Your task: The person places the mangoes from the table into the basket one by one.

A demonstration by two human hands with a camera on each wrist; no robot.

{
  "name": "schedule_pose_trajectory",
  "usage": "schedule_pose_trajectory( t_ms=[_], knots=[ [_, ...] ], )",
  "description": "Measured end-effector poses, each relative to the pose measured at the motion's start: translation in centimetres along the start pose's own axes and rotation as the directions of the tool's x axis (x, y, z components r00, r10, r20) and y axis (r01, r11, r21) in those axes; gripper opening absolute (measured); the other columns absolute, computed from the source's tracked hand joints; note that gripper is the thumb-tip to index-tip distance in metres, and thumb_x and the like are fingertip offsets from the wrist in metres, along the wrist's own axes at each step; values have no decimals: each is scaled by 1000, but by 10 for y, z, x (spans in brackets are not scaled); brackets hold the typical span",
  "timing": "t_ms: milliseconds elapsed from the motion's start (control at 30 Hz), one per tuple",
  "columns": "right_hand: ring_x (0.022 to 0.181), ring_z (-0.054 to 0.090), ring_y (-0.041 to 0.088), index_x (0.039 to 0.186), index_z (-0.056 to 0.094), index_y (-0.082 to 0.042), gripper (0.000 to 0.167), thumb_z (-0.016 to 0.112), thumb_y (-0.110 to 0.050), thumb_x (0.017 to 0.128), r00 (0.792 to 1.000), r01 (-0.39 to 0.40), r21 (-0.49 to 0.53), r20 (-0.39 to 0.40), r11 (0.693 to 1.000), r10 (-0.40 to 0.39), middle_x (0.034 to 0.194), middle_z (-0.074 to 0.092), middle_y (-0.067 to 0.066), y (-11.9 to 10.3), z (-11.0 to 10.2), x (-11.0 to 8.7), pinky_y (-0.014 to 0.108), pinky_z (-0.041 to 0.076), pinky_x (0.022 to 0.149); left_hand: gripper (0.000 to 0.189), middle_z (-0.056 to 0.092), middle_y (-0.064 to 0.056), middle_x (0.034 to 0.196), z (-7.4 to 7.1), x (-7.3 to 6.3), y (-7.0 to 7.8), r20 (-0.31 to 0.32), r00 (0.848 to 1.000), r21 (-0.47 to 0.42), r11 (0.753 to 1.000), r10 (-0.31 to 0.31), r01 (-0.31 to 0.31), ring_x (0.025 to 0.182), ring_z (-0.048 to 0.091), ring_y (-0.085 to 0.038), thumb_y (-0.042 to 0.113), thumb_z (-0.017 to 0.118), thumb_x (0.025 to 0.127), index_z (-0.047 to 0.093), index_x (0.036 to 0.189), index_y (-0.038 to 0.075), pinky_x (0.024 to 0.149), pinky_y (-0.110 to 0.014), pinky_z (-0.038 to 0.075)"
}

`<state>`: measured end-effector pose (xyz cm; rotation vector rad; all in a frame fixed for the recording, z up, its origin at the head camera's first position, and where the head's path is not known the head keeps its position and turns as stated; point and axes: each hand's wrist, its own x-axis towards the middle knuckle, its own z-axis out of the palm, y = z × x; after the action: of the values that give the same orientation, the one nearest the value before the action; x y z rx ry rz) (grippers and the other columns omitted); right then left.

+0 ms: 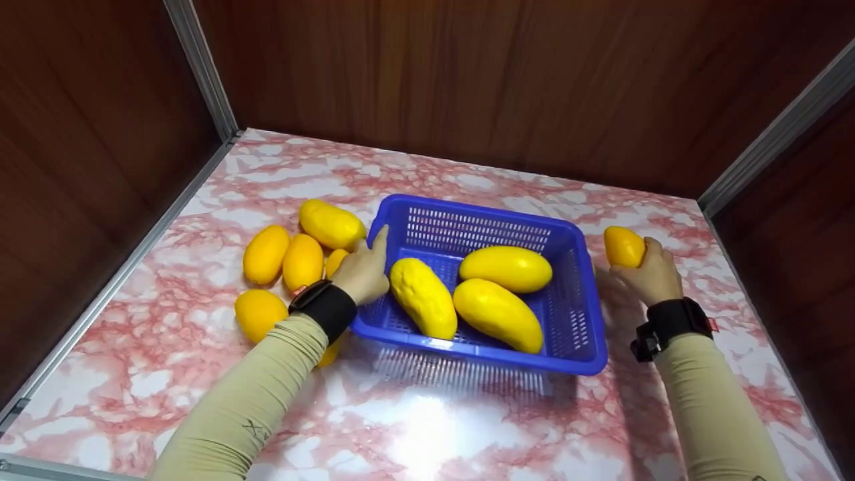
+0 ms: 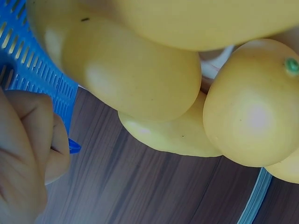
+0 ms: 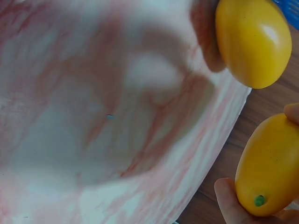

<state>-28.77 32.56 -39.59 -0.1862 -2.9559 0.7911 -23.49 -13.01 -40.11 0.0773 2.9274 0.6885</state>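
My left hand (image 1: 364,270) grips the left rim of the blue plastic basket (image 1: 581,240); in the left wrist view its fingers (image 2: 35,126) curl beside the slotted wall. Inside the basket lie a bumpy yellow mango (image 1: 424,297) and two smooth ones, a rear mango (image 1: 505,268) and a front mango (image 1: 497,314). Right of the basket, my right hand (image 1: 651,270) holds a smaller orange-yellow mango (image 1: 624,247). The right wrist view shows a green-stemmed mango (image 3: 271,163) between fingertips (image 3: 228,198), and another mango (image 3: 253,42) above it against part of a hand.
Left of the basket, several mangoes lie on the pink-and-white marbled table (image 1: 167,314), including an outer mango (image 1: 266,254) and a longer one (image 1: 330,225). Some sit partly behind the left hand and forearm. Dark wooden panels (image 1: 454,80) wall the table at back and sides.
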Motion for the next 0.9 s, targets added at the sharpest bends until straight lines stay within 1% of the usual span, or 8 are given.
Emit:
schedule_pose_trajectory(
  t_ms=[167,367,567,800,900],
  knots=[
    [108,49,48,150,24,10,87,67,-29,85,998,3,43,-56,999,-1,131,43,40,-5,0,-2,59,39,94,85,32,-36,151,-2,2,1,6,1000,20,1000,10,-10,98,62,-43,7,50,88,6,161,15,92,-51,50],
    [115,47,48,151,24,7,88,67,-30,84,995,-2,89,-94,996,11,137,42,38,-20,-4,0,57,37,98,86,33,-35,150,-7,5,1,17,1000,39,999,7,-8,96,62,-42,8,50,89,4,161,16,92,-50,49],
    [119,45,47,148,31,7,82,69,-28,84,992,46,127,-122,991,-30,137,44,35,-36,-8,2,57,34,102,86,31,-35,151,-9,5,-1,9,1000,49,999,-9,8,101,61,-44,9,49,89,3,161,16,95,-52,47],
    [117,47,45,152,27,2,87,70,-30,83,994,49,149,-100,988,-34,142,42,33,-48,-9,1,57,36,100,86,36,-35,147,-1,2,-1,5,1000,32,999,2,-2,99,61,-43,7,49,87,5,161,16,92,-51,49],
    [118,47,45,152,27,3,88,71,-29,83,994,72,156,-96,985,-57,143,41,33,-55,-8,1,58,36,101,87,37,-35,146,1,1,-2,7,1000,32,999,-1,1,96,61,-42,7,49,87,4,161,16,90,-50,49]
  ],
)
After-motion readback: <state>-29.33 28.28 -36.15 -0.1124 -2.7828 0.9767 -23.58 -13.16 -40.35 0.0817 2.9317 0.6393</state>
